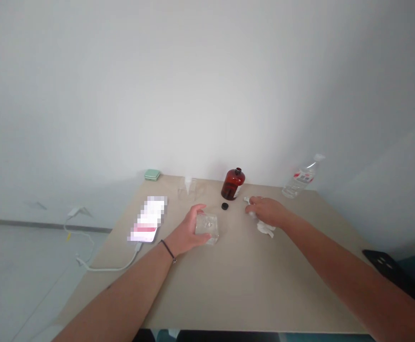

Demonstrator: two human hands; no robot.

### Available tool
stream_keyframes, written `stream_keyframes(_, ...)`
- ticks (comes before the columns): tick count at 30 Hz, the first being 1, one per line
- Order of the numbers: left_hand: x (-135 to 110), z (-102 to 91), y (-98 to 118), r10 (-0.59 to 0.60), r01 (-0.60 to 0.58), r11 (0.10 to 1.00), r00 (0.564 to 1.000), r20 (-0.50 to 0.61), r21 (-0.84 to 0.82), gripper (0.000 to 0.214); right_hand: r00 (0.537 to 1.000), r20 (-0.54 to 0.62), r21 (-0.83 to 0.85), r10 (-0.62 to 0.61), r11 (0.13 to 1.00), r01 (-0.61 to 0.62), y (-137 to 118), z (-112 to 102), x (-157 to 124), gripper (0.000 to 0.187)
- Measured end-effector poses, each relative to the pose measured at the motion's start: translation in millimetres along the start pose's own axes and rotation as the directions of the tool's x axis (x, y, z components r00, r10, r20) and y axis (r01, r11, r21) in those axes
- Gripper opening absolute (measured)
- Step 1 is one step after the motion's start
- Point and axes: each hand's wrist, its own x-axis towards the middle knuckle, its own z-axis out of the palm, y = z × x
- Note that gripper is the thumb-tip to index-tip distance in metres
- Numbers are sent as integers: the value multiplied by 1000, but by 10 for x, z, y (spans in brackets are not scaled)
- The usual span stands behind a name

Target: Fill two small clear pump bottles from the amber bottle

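Tissue [265, 229], white and crumpled, is bunched in the right hand [266, 212]. On my feed the fingers curl closed over it, with one corner poking out past the fingertips and more hanging below. The left hand [188, 231] wraps around a short clear glass beaker [207, 229], and a thin black cord bracelet [168, 250] circles that wrist. Just far of the space between the hands I can see a small black screw cap [225, 206] lying near an upright, open-necked dark amber glass bottle [233, 184]. Left of that bottle, at the far edge, stands a second clear glass beaker [189, 189], with a rounded mint-green case [152, 175] beyond it to the left. A clear plastic water bottle [302, 179] sits far right; I cannot tell whether it stands or lies. On the left, a smartphone with a pixelated screen [146, 219] rests on the beige counter [250, 289], its white charging cable [102, 269] trailing off the edge.
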Motion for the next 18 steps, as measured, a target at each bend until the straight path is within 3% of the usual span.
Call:
stream_keyframes(5, 7, 1, 5, 11, -11, 1000, 1000, -10, -7, 83, 989, -148, 59, 0, 998, 8, -300, -323, -64, 27)
stream_keyframes(7, 12, -5, 19, 22, -22, 1000, 1000, -2, -1, 82, 921, -369, 275, 127, 961, -22, -563, -472, -120, 25)
stream_keyframes(9, 20, -15, 25, 37, -37, 999, 999, 8, 6, 83, 833, -474, 542, 286, 840, 20, -850, -545, -147, 25)
stream_keyframes(12, 33, -23, 13, 62, -62, 998, 998, 18, 3, 84, 851, -409, 773, 329, 620, 132, -1203, -473, -82, 26)
stream_keyframes(14, 38, -22, -2, 72, -72, 997, 997, 11, -1, 85, 869, -371, 835, 328, 527, 158, -1338, -356, 17, 27)
stream_keyframes(18, 44, -12, -20, 87, -86, 996, 996, 0, 17, 85, 894, -307, 862, 326, 494, 116, -1403, -177, 203, 30)
